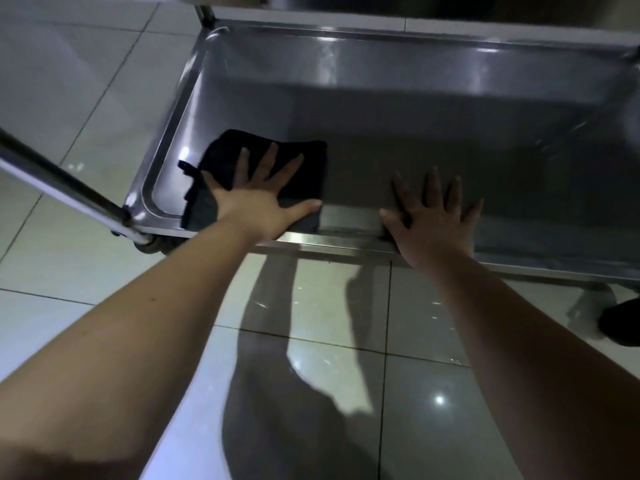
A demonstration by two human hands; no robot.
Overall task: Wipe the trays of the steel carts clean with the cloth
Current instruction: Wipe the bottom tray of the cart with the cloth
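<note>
A steel cart's low tray (433,140) fills the upper part of the view, shiny and shadowed. A dark cloth (304,157) lies in the tray's near left corner. My left hand (259,199) presses flat on the cloth with fingers spread. My right hand (433,216) lies flat with spread fingers on the tray floor by the near rim, a little right of the cloth, holding nothing.
A steel upright post (65,188) slants across the left, meeting the tray's near left corner above a caster (152,245). Glossy floor tiles (329,341) surround the cart. A dark shoe-like shape (620,323) sits at the right edge. An upper shelf edge (311,8) crosses the top.
</note>
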